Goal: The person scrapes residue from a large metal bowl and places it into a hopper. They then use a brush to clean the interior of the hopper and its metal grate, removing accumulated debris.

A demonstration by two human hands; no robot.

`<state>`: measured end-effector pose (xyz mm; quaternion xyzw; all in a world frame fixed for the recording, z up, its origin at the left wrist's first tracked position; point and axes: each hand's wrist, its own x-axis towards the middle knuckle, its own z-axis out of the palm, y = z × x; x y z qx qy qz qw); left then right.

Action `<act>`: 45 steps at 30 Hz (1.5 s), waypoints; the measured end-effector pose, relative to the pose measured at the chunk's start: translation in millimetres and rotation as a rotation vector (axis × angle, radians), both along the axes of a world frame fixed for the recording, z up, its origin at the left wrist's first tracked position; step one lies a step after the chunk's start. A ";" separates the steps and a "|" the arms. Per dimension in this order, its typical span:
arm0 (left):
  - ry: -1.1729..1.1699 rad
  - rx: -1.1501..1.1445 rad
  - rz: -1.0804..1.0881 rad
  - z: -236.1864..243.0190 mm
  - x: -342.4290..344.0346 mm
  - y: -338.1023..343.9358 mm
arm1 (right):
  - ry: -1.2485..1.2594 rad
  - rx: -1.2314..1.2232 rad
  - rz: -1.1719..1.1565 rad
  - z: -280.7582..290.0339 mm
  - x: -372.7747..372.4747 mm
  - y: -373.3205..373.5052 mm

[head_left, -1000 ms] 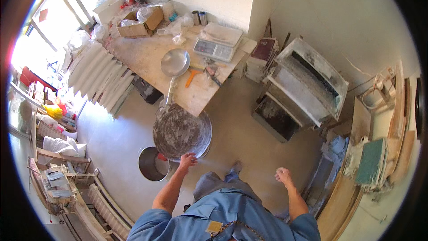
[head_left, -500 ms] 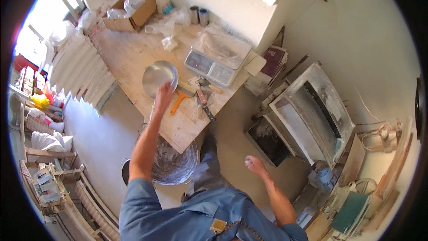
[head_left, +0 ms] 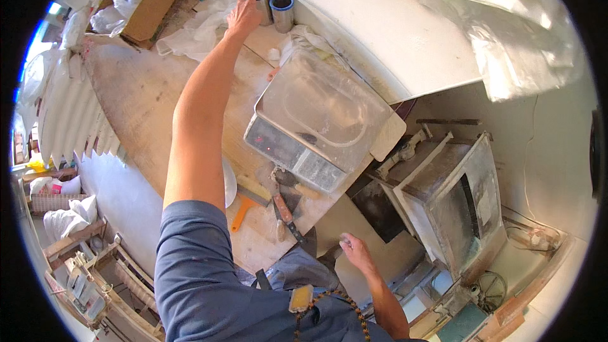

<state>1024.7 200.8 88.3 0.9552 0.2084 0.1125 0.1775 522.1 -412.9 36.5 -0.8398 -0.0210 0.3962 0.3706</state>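
My left hand (head_left: 244, 18) reaches to the back of the wooden table, its index finger stretched out at the rim of a dark-mouthed metal canister (head_left: 264, 7). A second metal canister with a blue rim (head_left: 282, 14) stands beside it. Low over the floor beyond the table's right edge hangs my right hand (head_left: 356, 252), its fingers curled in and nothing visible in them. Behind my left forearm, only the edge of a metal bowl (head_left: 229, 182) shows. An orange-handled scraper (head_left: 240, 214) and a brown-handled blade tool (head_left: 283, 209) lie on the near part of the table.
A scale under a clear plastic cover (head_left: 291, 155) sits on the table's right side. At the back left are a cardboard box (head_left: 149, 9) with plastic bags and a crumpled clear sheet (head_left: 196, 35). A dusty metal machine (head_left: 453, 209) stands on the right.
My left hand has gone from the bowl to the canisters at the back. The view has shifted forward over the table. My right hand stays low, with its fingers still curled.
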 end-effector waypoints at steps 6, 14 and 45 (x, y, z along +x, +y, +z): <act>-0.033 -0.007 0.028 -58.7 45.3 20.9 | 0.041 -0.147 0.061 6.0 25.9 -7.0; -0.511 -0.169 0.153 6.1 -120.0 10.1 | -0.039 0.074 0.120 15.0 48.0 6.9; 0.072 -0.131 0.362 -16.0 -738.5 -320.0 | -0.801 0.092 0.298 -17.2 47.3 170.5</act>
